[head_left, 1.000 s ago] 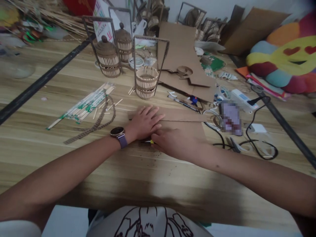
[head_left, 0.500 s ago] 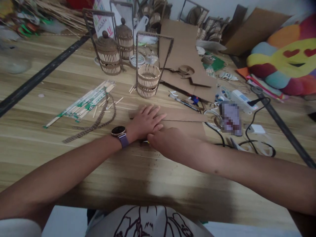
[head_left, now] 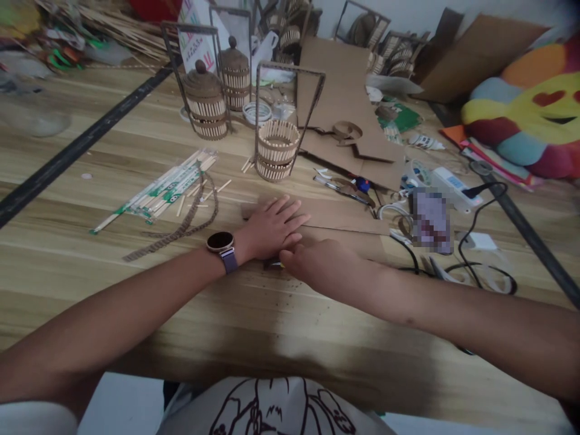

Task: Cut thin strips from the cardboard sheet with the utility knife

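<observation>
My left hand (head_left: 274,228) lies flat with fingers spread on a brown cardboard piece (head_left: 348,217) near the middle of the table. Just right of it, my right hand (head_left: 312,260) is closed around a small tool, mostly hidden; a bit of blade and yellow (head_left: 277,264) shows at its fingertips by the cardboard's near edge. Behind the hands stands an open stick bucket (head_left: 277,151) with a tall cardboard handle. Corrugated strips (head_left: 181,226) and packs of wooden sticks (head_left: 158,190) lie to the left.
Two lidded stick buckets (head_left: 206,103) (head_left: 234,72) stand at the back. Large cardboard sheets (head_left: 333,84) lie behind. To the right are a phone (head_left: 430,220), a power strip (head_left: 455,188), cables, a glue bottle (head_left: 426,142) and a colourful pillow (head_left: 530,109).
The whole view has shifted slightly, so things appear a little further right. My left hand still presses on the cardboard, and my right hand keeps its grip beside it.
</observation>
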The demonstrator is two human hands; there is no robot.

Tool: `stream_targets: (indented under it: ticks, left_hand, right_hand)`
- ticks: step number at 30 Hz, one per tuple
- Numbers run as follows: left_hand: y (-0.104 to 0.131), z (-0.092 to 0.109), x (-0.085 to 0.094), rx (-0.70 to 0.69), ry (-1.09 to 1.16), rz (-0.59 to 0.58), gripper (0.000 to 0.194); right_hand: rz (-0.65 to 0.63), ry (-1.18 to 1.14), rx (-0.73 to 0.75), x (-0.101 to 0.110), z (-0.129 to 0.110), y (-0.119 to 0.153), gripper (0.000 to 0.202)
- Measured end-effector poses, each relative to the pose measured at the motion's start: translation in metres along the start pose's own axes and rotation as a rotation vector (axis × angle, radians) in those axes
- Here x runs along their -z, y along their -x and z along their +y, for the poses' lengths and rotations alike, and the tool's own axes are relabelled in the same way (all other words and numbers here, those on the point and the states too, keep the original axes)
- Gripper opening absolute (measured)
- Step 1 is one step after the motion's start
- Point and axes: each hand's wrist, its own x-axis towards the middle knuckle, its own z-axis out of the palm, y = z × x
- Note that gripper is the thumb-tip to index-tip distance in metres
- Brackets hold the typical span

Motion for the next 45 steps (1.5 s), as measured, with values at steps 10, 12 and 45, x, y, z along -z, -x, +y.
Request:
stream_targets:
  ticks: [10,12,45]
  left_hand:
    - [-0.001,0.002,-0.001,0.02,0.016,0.007,0.048]
    - [-0.001,0.003,0.0,0.022,0.008,0.003,0.048]
    - [-0.002,0.003,-0.003,0.033,-0.01,0.024,0.046]
  right_hand:
    - [-0.003,0.01,0.011,-0.007,0.007,0.003,0.034]
    - [-0.008,-0.003,0.012,-0.008,0.008,0.006,0.032]
    - [0.053,-0.037,0.033,-0.019,0.011,-0.003,0.025]
